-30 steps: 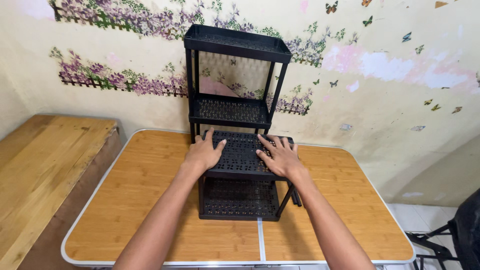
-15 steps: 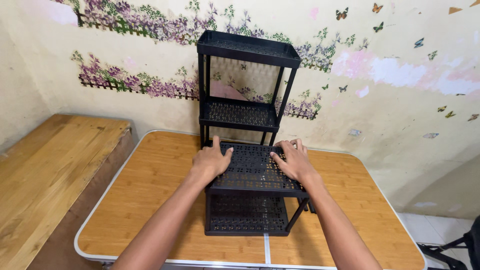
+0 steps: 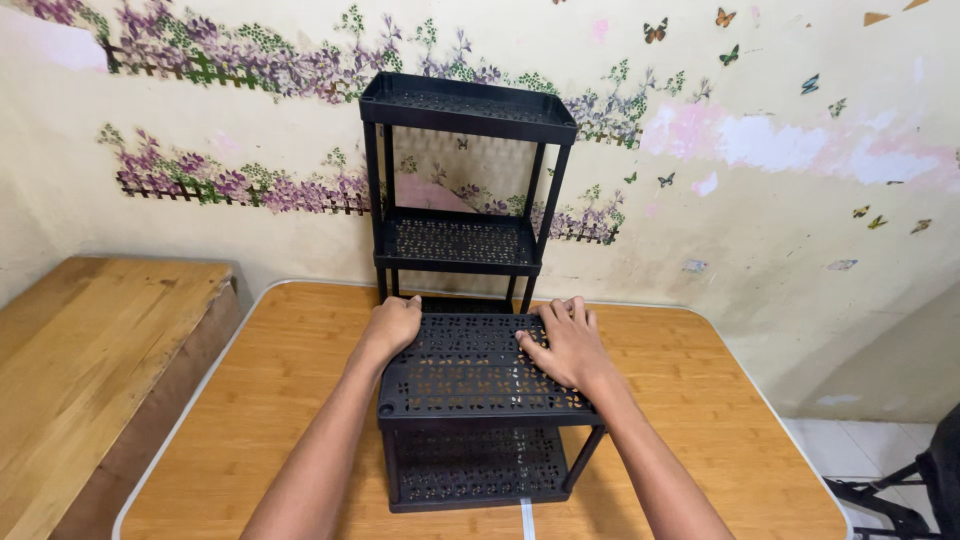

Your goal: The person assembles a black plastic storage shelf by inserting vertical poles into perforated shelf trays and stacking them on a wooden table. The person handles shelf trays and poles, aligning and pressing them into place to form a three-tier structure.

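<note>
Plastic by its look, the small black rack [image 3: 478, 420] near the table [image 3: 720, 420] edge should be light, stiff, slightly wobbly on thin legs. Left hand [image 3: 392, 325] curls loosely and right hand [image 3: 562, 345] lies flat on its perforated top, neither gripping; the shelf's side rims look the safest hold. Behind stands a taller rack [image 3: 458, 180].

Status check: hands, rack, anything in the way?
Left hand and right hand flat on small black rack, gripping nothing. Taller black rack directly behind it.

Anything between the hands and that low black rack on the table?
Nothing visible: the left hand and right hand lie directly on the top shelf of the low black rack. The taller black rack stands behind, by the wall.
</note>
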